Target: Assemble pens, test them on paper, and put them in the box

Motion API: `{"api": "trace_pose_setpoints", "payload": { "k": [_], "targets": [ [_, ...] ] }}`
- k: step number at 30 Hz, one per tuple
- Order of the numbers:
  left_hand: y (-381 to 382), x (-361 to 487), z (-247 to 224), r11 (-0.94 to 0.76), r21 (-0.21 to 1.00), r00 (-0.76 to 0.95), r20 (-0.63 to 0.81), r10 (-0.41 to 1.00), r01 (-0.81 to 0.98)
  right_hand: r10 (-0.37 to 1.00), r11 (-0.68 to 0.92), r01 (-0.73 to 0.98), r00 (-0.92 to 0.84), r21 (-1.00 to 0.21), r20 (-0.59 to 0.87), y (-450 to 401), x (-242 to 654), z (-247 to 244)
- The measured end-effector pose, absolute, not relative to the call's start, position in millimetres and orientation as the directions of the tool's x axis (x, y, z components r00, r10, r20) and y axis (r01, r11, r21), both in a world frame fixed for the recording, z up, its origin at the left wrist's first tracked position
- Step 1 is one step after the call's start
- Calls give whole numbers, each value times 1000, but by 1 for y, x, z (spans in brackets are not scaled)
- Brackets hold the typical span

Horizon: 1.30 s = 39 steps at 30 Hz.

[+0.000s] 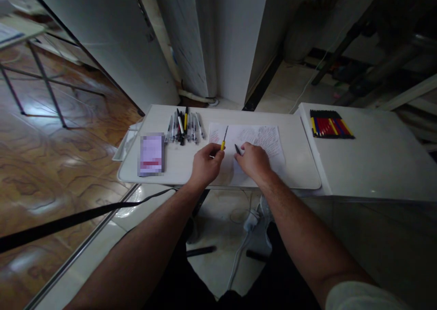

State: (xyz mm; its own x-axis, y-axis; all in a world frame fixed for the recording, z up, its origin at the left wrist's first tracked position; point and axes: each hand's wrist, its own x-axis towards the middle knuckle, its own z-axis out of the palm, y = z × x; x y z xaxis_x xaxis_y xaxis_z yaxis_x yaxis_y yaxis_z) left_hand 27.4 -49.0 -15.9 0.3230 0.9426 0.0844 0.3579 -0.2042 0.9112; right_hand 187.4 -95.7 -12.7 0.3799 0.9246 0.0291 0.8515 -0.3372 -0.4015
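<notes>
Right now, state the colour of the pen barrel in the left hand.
The pen barrel in the left hand is yellow, best seen in the head view.

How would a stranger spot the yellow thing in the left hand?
Find the scribbled paper on the white table. Over its left side, the left hand holds a slim yellow piece with a thin dark rod sticking out. Unlike the dark piece in the right hand, it is yellow.

Left hand [206,165]: you pinch a slim yellow-and-dark pen part [223,144], tip pointing away from you.
Right hand [254,160]: you grip a dark pointed piece [238,150].
Paper [269,139]: scribbled, beneath your hands on the bench [300,169].
Loose pens [182,127]: left of your paper, near a pixelated purple object [152,153].
Coloured pens [331,124]: lined up at your right.
</notes>
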Motion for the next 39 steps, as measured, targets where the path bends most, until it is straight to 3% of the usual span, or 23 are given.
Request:
{"api": "trace_pose_setpoints", "payload": {
  "k": [5,8,11,14,16,19,39],
  "targets": [
    [-49,27,-18,-212,901,325,85,942,378,923,-353,839,384,-414,-9,-97,185,-7],
    [-49,28,-18,-212,904,344,78,936,372,907,-307,780,414,-545,81,-97,187,-2],
    [-51,30,-16,-215,913,392,67,918,347,876,-147,556,458,-818,154,-93,190,2],
    [-54,32,-13,-224,919,437,64,897,325,891,-43,189,452,-981,48,-91,192,6],
    [-56,34,-12,-234,918,459,65,886,321,911,-65,23,410,-998,-50,-90,191,8],
    [-57,34,-12,-266,905,480,82,873,330,932,-77,-55,352,-996,-92,-92,188,10],
    [-57,35,-12,-290,895,473,103,875,340,889,40,-33,457,-999,21,-92,193,18]
  ]
}}
